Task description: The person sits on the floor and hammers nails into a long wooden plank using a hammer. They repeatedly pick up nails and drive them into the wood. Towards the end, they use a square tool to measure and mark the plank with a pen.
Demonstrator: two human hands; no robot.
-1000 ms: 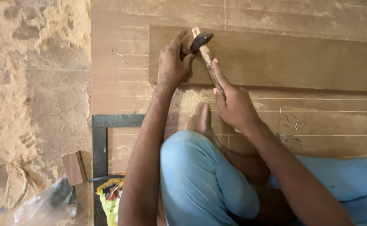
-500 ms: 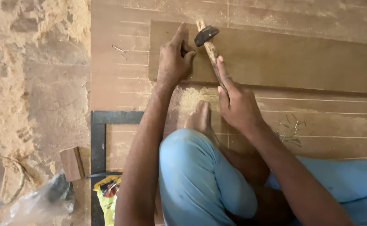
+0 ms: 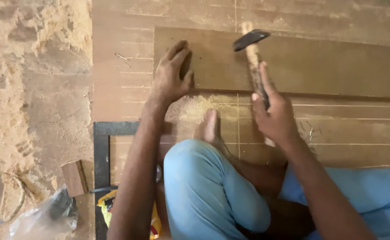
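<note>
Change: hammer (image 3: 252, 66) raised and tilted compared with the half-second-earlier view; head now clear of the plank (image 3: 301, 64), to the right of the left hand (image 3: 172, 73).
Meaning: likely between blows; judged as nailing in progress, with the fastener itself too small to confirm.
Left hand: fingers together and slightly curled, pressed on the plank's left end near a small dark speck; pinching anything or not, cannot tell.
Right hand (image 3: 275, 118): wrapped around the lower handle, thumb laid along the shaft.
Hammer: dark metal head, pale worn wooden handle; held above the plank, not touching it.
Plank: long flat rectangle, smooth brown face, lying across the larger board (image 3: 123, 53); lower edge casting a thin shadow.
Board: wide wooden sheet, paler reddish-brown, scored with straight light lines; sawdust (image 3: 195, 106) heaped just below the plank near the left hand.
Nails (image 3: 122, 57): a few thin loose pieces on the board, left of the plank.
Foot (image 3: 208, 129): bare, resting on the board between the two arms.
Frame (image 3: 101, 151): dark square-cornered metal strip, lower left, lying on the board's edge.
Block (image 3: 74, 178): small brown wooden offcut beside the frame.
Bag (image 3: 39, 218): crumpled clear plastic, bottom left.
Floor (image 3: 34, 89): rough, cracked, dusted with sawdust.
</note>
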